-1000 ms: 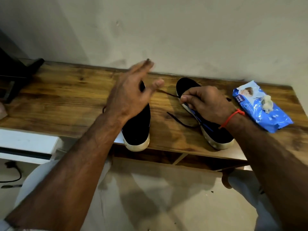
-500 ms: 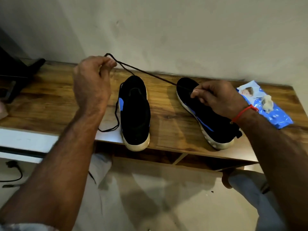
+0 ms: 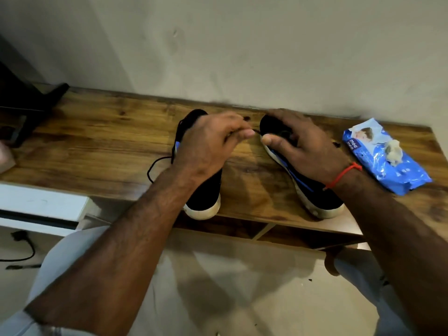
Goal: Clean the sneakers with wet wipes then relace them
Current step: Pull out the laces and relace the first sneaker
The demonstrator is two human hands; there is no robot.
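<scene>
Wooden shelf (image 3: 97,144) against plain wall; left hand (image 3: 208,146) pinches lace (image 3: 155,166), right hand (image 3: 303,146) apparently grips sneaker (image 3: 315,192).

head-worn view, angled down, close over wooden shelf (image 3: 97,141)

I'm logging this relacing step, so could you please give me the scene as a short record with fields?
surface: wooden shelf against a wall
left sneaker: black, white sole, partly under the left forearm
right sneaker: black with blue stripe
left hand: pinches the black lace near the right sneaker's toe end
right hand: rests on the right sneaker, fingers over its front
wipes pack: blue, right of the sneakers, with a crumpled wipe on top
</scene>
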